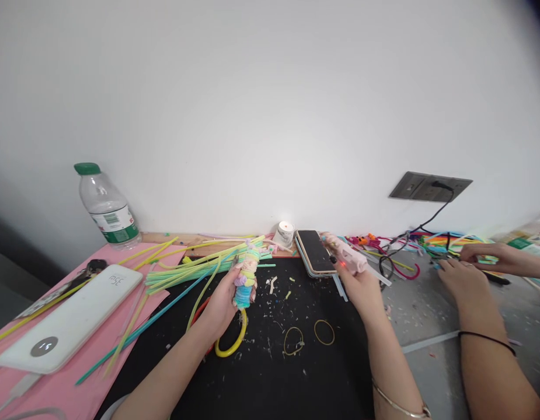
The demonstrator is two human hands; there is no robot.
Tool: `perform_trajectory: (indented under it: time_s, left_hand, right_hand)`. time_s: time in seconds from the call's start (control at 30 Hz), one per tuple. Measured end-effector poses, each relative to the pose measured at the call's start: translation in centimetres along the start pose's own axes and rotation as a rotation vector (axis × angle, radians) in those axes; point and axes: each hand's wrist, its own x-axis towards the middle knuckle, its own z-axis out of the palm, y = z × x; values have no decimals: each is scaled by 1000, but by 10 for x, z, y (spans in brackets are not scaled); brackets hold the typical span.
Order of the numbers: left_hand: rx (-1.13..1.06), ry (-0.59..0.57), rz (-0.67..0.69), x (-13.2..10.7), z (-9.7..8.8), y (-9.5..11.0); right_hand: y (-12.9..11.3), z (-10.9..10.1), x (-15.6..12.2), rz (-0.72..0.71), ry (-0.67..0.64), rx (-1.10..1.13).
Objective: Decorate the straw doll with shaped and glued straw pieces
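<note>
My left hand (223, 300) is closed around a pastel pipe-cleaner figure (243, 294), blue at the bottom with yellow, lilac and cream above. Just under that hand lie scissors, one yellow handle loop (233, 352) plain to see and a red part mostly hidden. My right hand (361, 291) grips a pale pink hot glue gun (349, 256) with a small red light glowing near the fingers. Its nozzle points back toward the wall, beside a phone (314, 251). Behind my left hand spreads a bundle of green and yellow pipe cleaners (182, 280).
Two rubber bands (324, 332) and scraps lie on the black mat (270, 379). At left are a white power bank (72, 321), pink paper (151, 254) and a bottle (107, 210). A paper cup (284, 233) stands by the wall. A co-worker's hands (464, 283) work at right, near a cable (431, 217).
</note>
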Motion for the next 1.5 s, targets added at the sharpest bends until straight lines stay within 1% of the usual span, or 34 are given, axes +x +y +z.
perform_trajectory:
  time_s: [0.03, 0.07, 0.13, 0.2, 0.3, 0.4, 0.47, 0.5, 0.53, 0.57, 0.6, 0.63, 0.67, 0.7, 0.73, 0.8, 0.83, 0.9, 0.97, 1.1, 1.2, 1.27, 1.37, 1.5]
  left_hand:
    - [-1, 5, -4, 0, 0, 0]
    - [-6, 7, -7, 0, 0, 0]
    - [-15, 5, -9, 0, -1, 0]
    - [-18, -10, -3, 0, -2, -1]
    - [-16, -16, 1, 1, -2, -1]
    - [-15, -8, -2, 1, -2, 0]
    - [-13, -10, -2, 1, -2, 0]
    - [-13, -9, -4, 2, -2, 0]
    - [-15, -7, -8, 2, -2, 0]
    - [-17, -5, -13, 2, -3, 0]
    - [-19, -3, -19, 2, -3, -1]
    - [-19, -1, -23, 2, -3, -1]
    - [-20, 1, -24, 2, -3, -1]
    - [-20, 2, -23, 1, -3, -1]
    - [-23, 1, -23, 1, -3, -1]
    - [-39, -1, -23, 1, -2, -1]
    - [-49, 0, -24, 1, -2, -1]
    - [-61, 1, -24, 1, -3, -2]
    - [-60, -4, -15, 2, -4, -3]
    - [-51, -15, -13, 2, -5, -3]
    - [-39, -15, -23, 0, -4, -2]
    - [-25, -26, -15, -1, -2, -1]
    - [8, -44, 5, -5, -1, -1]
    - [62, -107, 15, -6, -1, -3]
  right_hand:
    - [6, -7, 4, 29, 34, -110]
    - [13, -14, 7, 89, 41, -229]
    - [25, -26, 11, 246, -16, -444]
    - [37, -35, 13, 338, -88, -565]
    - [50, -42, 15, 500, -148, -675]
    - [58, -45, 15, 649, -156, -733]
    - [59, -44, 15, 650, -108, -732]
    - [58, -43, 15, 603, -67, -719]
    - [56, -40, 15, 522, -24, -696]
    - [52, -36, 15, 413, 17, -659]
    - [45, -31, 14, 279, 33, -604]
    - [38, -24, 12, 140, 25, -529]
    - [29, -16, 10, 1, -26, -433]
    - [19, -7, 7, -133, -175, -324]
    - [10, 3, 4, -214, -311, -231]
    - [-6, 23, -4, -284, -533, -125]
    - [-11, 31, -8, -299, -592, -100]
    - [-15, 44, -14, -310, -656, -85]
    - [-14, 51, -18, -301, -677, -97]
    - [-7, 54, -20, -242, -680, -91]
    - [-7, 55, -22, -162, -640, -4]
    - [-9, 56, -24, -43, -609, 139]
    - [-16, 60, -28, 163, -587, 440]
    - [-31, 66, -33, 309, -545, 746]
